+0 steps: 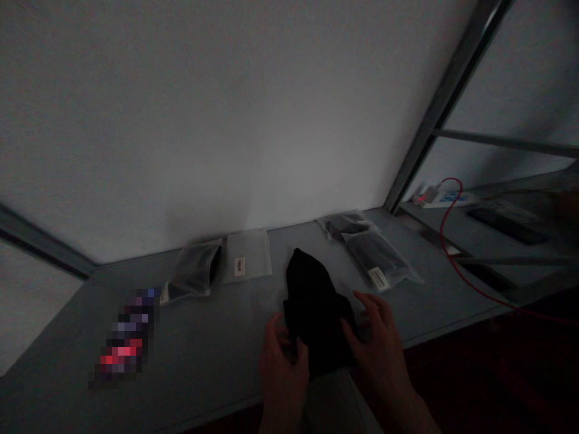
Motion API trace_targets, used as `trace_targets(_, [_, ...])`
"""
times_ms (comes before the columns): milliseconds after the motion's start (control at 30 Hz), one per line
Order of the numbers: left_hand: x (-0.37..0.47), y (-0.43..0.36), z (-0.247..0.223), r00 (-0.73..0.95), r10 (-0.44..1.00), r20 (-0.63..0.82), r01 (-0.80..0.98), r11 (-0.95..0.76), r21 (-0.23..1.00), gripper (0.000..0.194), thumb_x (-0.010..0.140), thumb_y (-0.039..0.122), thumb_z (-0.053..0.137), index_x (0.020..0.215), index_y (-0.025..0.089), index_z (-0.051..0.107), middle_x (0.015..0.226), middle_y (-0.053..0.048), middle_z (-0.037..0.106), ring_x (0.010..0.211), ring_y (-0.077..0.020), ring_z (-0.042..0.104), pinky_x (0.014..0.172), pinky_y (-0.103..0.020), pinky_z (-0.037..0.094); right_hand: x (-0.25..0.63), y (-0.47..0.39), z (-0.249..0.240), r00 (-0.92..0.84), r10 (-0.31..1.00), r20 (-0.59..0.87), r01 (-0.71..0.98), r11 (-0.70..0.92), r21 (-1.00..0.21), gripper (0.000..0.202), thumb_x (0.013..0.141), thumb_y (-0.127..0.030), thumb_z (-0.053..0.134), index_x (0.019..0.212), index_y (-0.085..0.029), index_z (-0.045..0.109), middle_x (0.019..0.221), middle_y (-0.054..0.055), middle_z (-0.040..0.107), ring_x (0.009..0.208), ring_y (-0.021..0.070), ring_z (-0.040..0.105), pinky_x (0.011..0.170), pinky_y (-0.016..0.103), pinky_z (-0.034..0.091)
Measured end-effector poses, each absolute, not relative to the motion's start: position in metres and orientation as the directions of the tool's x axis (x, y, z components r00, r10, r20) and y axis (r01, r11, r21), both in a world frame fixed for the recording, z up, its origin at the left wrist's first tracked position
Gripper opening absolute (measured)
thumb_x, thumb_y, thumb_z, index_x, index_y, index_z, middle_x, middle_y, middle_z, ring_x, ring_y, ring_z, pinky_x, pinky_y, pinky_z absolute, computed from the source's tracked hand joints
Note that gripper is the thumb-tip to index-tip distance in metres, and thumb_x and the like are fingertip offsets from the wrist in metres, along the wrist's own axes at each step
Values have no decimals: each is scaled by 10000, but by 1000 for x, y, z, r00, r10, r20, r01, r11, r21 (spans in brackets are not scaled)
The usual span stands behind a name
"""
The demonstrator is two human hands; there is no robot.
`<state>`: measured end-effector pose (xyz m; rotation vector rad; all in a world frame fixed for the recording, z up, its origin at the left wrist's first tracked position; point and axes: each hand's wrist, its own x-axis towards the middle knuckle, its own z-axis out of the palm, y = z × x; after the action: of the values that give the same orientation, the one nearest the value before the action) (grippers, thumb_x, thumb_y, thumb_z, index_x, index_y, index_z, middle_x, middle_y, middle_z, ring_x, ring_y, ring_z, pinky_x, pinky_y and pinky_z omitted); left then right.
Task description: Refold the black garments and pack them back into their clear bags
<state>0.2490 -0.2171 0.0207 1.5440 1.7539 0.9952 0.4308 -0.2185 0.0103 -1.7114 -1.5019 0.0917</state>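
Note:
A piece of black cloth (314, 307), folded and pointed at its far end, lies on the grey table between my two hands. Its kind is too dark to make out. My left hand (283, 367) is at the cloth's near left edge, fingers bent and apart from the thumb. On the other side, my right hand (377, 337) has its thumb by the cloth's right edge and its fingers spread. Below the cloth, near the table's front edge, a pale flat item (337, 401) shows in part.
Clear plastic bags with labels lie along the wall: a bulging bag (192, 271), a flat bag (253, 256), and bags with dark contents (375, 256) at right. A pixelated item (126, 337) lies left. A red cable (446, 226) hangs past the metal frame (434, 120).

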Motion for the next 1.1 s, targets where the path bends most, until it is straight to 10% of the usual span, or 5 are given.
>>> trace_targets(200, [226,-210,18,460,778,427,657,-622,425,628,820,-26,415,1359,289,488,1603,-93,139,1460,-321,179,1089,-565,359,445,-223,13,-269,833,483,759,492,-427,533,917,-44,374,1407,-243,433,1512,93,393,1425,233,304,1103,486,397])
trace_targets(533, [198,-198,38,779,608,152,512,-758,404,771,847,249,574,1521,279,201,1607,-102,142,1459,-301,190,1117,-524,337,460,-230,31,-543,820,179,681,555,-478,1020,707,-384,749,1530,-141,199,1575,173,236,1453,339,186,1161,556,249])
trace_targets(633, [197,-213,22,814,558,163,492,-810,320,1039,696,458,744,1530,215,173,1596,-176,128,1442,-386,196,1096,-559,343,462,-243,26,-553,812,187,702,575,-420,954,697,-176,691,1528,-180,222,1569,139,268,1445,313,228,1156,516,290])
trace_targets(800, [193,-230,2,803,540,252,530,-841,111,774,834,144,560,1520,171,203,1483,-168,420,1360,-282,411,1075,-409,399,470,-266,28,-530,820,214,662,559,-499,827,669,13,496,1449,-252,416,1458,93,481,1311,240,487,1083,404,429])
trace_targets(1100, [205,-233,5,346,869,354,538,-493,684,396,914,284,451,1298,218,522,1130,-115,685,1058,-257,636,921,-444,514,457,-256,18,113,974,195,627,82,-775,477,845,-529,554,1165,-179,607,1052,146,717,974,297,683,805,410,576])
